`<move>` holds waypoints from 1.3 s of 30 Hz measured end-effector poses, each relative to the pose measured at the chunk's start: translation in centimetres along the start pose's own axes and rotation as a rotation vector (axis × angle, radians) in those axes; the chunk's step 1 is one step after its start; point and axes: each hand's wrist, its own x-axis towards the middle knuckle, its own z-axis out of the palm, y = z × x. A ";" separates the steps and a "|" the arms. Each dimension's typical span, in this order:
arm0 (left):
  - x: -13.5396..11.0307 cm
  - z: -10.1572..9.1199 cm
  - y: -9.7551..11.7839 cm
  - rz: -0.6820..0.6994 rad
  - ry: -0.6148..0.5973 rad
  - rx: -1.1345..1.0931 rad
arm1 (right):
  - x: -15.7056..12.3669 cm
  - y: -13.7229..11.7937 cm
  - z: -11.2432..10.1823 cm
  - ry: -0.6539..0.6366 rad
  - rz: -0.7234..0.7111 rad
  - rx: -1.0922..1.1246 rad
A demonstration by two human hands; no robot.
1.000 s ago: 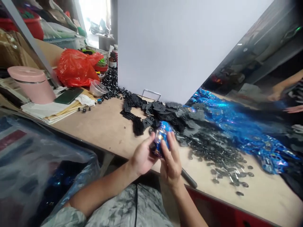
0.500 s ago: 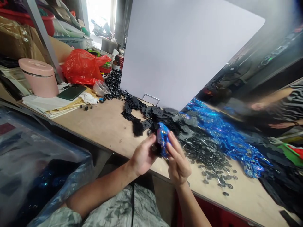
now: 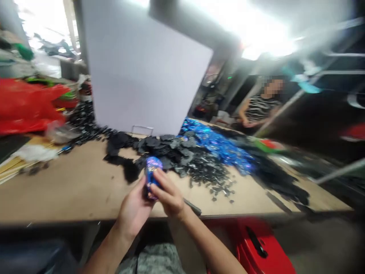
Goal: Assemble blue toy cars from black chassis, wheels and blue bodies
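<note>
Swung rightward since the last frame, the head view had pushed the white board (image 3: pixel 142 68) toward the left and brought in a seated co-worker (image 3: pixel 261 108) in a striped top, well apart from the person's own hands.

One shiny blue wrapped piece (image 3: pixel 151 177) sat between the left hand (image 3: pixel 134 207) and the right hand (image 3: pixel 168 192), held above the front of the wooden surface (image 3: pixel 65 186). The right fingers (image 3: pixel 167 192) closed narrowly over its side, and the left palm backed it from below. The step in hand appeared to be working that piece over between both hands, which seemed to call for a steady two-handed hold.

Beyond it lay one heap of flat black pieces (image 3: pixel 154 146), one spread of dark discs (image 3: pixel 211 179) and one mass of blue foil (image 3: pixel 216 144), all too many and too blurred to count. One dark rod (image 3: pixel 192 206) lay just beside the right wrist, and one red case (image 3: pixel 256 247) stood below the surface.
</note>
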 end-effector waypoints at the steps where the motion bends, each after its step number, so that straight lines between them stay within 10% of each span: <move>1: 0.2 0.1 0.0 0.007 0.008 0.030 | -0.1 0.4 -0.1 -0.012 -0.018 0.008; 10: 2.4 -1.1 -0.4 0.140 -0.107 0.267 | -0.9 0.4 0.0 -0.137 0.045 -0.289; 16: 3.6 -4.2 2.3 0.210 -0.202 0.801 | -0.8 1.0 -2.3 0.047 0.275 -0.015; 22: 4.4 -7.7 3.5 0.486 -0.291 1.338 | -2.6 3.3 0.0 -0.201 0.363 0.221; 39: 4.5 -9.6 1.8 0.519 -0.118 1.400 | -3.8 3.3 1.6 -0.197 0.469 0.379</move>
